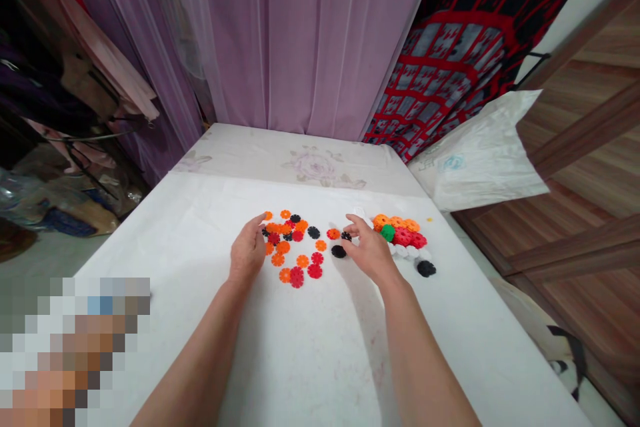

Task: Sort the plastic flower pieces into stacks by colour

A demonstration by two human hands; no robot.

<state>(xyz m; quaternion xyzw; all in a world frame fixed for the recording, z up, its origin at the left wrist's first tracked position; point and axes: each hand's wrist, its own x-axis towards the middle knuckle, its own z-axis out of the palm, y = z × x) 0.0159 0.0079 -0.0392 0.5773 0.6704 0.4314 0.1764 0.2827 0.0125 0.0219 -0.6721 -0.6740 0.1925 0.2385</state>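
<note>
Loose orange, red and black notched discs lie scattered on the white table, among them an orange disc (303,261), a red disc (297,277) and a black disc (313,233). My left hand (249,248) rests at the left edge of this spread, its fingertips by a small black disc. On the right, my right hand (367,247) has its thumb and fingers around a black disc (346,235), just above another black disc (339,251). Beyond it sit rows of orange discs (396,221), red discs (410,237) and white discs (405,251), with a green disc (387,233).
Black discs (427,269) lie near the right side of the table (310,360). A white plastic bag (485,160) is beside the table's right edge. Purple curtains (300,33) hang behind. At lower left is a pixelated area (75,360).
</note>
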